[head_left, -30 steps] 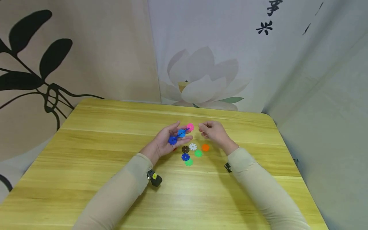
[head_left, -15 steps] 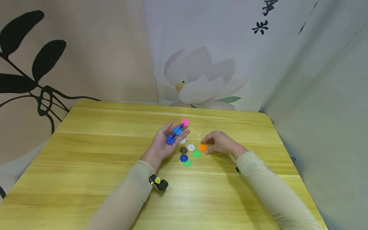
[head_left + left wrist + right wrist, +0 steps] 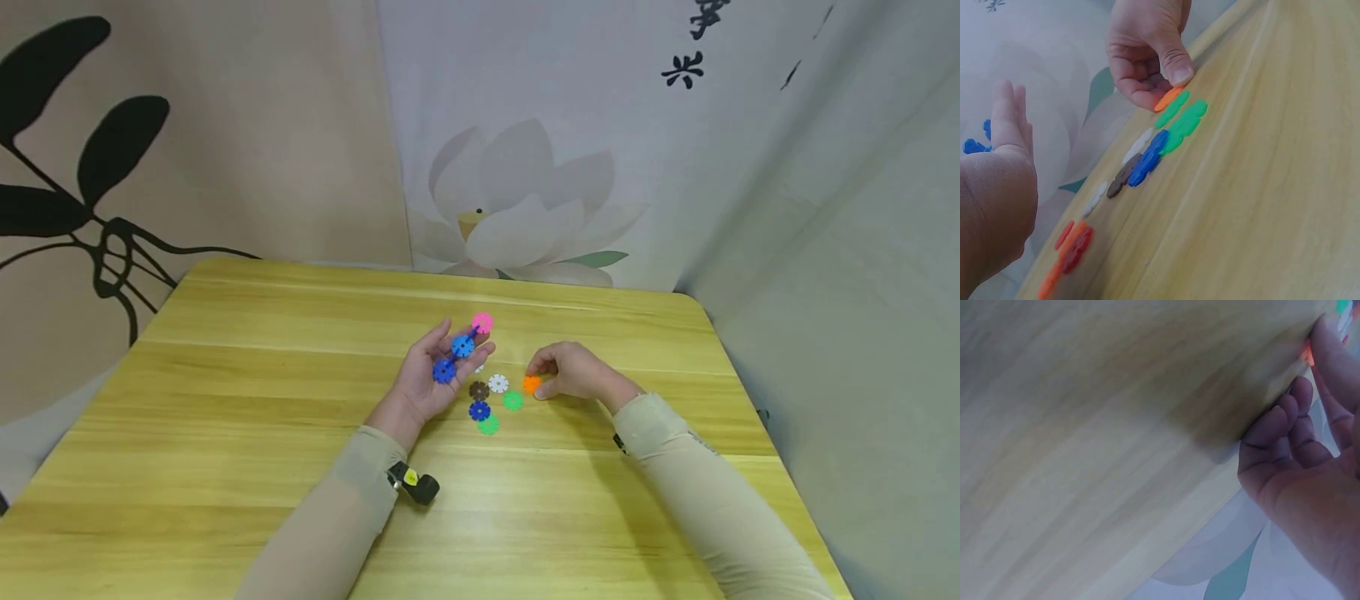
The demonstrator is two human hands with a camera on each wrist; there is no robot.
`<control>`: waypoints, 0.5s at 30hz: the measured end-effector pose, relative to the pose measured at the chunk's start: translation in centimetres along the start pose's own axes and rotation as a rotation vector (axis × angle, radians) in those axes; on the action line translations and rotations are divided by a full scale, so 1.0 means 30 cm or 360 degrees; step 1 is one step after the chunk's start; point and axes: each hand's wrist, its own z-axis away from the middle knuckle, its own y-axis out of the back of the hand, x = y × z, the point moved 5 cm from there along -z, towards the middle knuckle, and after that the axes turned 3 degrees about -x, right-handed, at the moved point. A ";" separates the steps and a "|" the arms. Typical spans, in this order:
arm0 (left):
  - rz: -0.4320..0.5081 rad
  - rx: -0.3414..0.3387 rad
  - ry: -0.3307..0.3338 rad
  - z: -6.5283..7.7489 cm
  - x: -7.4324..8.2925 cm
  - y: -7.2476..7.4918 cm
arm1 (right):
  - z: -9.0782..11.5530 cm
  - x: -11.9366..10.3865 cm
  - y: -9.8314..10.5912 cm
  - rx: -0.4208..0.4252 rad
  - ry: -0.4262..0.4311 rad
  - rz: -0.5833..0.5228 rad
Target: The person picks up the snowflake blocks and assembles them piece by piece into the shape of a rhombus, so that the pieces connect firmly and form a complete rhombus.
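My left hand (image 3: 414,388) is held palm up above the table, fingers fairly straight. Across it lies a chain of interlocking plastic discs: a dark blue disc (image 3: 443,372), a lighter blue disc (image 3: 462,346) and a pink disc (image 3: 482,322), with blue pieces between them. In the left wrist view only bits of blue show behind that hand. My right hand (image 3: 576,372) pinches an orange disc (image 3: 532,384) at the tabletop between thumb and finger. In the right wrist view a sliver of orange (image 3: 1308,353) shows by the fingertips.
Between the hands lie a white disc (image 3: 498,383), a brown disc (image 3: 478,391), a blue disc (image 3: 479,411) and green discs (image 3: 489,425). Under the left hand are red discs (image 3: 1077,250) and an orange disc (image 3: 1052,278). The wooden table (image 3: 262,400) meets a curtain (image 3: 315,133) behind.
My right hand has come down from beside the pink disc to the orange disc and pinches it. My left hand, with the chain, has shifted slightly left and tilted the chain more upright.
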 end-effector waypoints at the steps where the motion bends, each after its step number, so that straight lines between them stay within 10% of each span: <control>1: 0.0005 0.0003 -0.0001 0.000 -0.001 0.000 | -0.001 0.002 -0.001 0.0000 0.0001 -0.0001; 15: -0.0045 0.0035 0.0019 -0.002 -0.014 -0.009 | -0.001 0.015 -0.001 -0.0005 0.0011 -0.0002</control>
